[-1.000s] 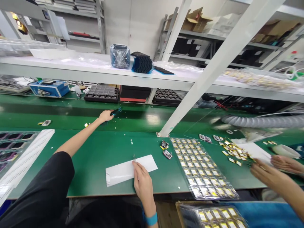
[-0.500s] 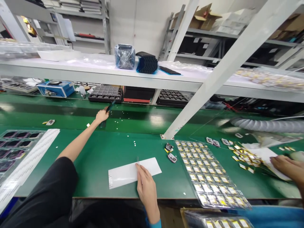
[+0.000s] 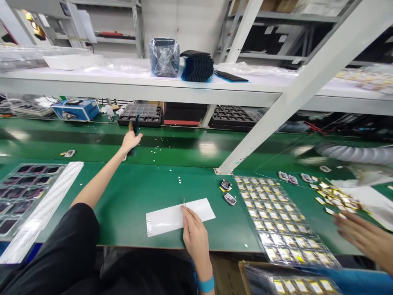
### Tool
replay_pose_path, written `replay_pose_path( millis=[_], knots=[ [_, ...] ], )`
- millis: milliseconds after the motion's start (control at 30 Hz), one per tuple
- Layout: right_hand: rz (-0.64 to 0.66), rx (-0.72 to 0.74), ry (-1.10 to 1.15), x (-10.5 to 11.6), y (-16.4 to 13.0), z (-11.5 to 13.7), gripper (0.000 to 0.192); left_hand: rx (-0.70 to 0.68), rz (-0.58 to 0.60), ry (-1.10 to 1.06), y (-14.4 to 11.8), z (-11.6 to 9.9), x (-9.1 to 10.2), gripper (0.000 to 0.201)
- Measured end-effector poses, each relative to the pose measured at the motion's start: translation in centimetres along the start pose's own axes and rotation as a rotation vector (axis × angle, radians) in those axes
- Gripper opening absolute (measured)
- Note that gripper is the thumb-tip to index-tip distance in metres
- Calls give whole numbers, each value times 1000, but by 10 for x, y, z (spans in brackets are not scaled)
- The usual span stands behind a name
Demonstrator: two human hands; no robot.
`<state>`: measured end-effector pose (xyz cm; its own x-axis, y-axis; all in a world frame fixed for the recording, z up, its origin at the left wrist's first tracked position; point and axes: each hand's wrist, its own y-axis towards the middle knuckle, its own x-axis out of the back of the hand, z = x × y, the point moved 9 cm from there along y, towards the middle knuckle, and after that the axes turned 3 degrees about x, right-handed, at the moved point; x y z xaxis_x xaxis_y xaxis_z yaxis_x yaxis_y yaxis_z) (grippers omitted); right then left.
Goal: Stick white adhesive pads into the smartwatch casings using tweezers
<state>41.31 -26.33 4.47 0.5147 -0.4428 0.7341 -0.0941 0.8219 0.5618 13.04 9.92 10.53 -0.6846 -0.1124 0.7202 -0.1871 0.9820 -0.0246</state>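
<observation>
your right hand [image 3: 194, 235] rests on the white sheet [image 3: 179, 216] at the near edge of the worktop [image 3: 138, 192], its grip pinching tweezers [image 3: 184, 202] points-up, pinning the paper flat. beside it lies the clear tray of small parts [image 3: 284, 223]. far out, your left hand [image 3: 130, 140] stretches over the belt, grip closed on a dark brush [image 3: 136, 123] near the black tray [image 3: 141, 114].

The left hand [image 3: 130, 141] is being lifted off the green belt [image 3: 172, 147], and the dark tool [image 3: 136, 123] in it is being swung from flat to upright. A co-worker's hand [image 3: 357, 233] is being drawn back from the loose parts [image 3: 334, 198]
</observation>
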Motion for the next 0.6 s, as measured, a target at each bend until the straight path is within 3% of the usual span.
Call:
replay_pose_path(
  millis=[67,200,300,400,600],
  knots=[
    [-5,1,-5,0,0,0,41,1,-29,112,0,1,3,74],
    [-9,-12,5,0,-1,-1,40,26,40,278,-1,6,-3,61],
    [5,-24,34,-3,-3,-3,40,-9,19,320,0,-3,2,66],
    [20,-44,52,-5,-4,-6,41,-39,5,289,4,-13,9,69],
    [35,-69,93,-8,-5,-8,43,-65,113,45,4,-27,6,44]
  ],
)
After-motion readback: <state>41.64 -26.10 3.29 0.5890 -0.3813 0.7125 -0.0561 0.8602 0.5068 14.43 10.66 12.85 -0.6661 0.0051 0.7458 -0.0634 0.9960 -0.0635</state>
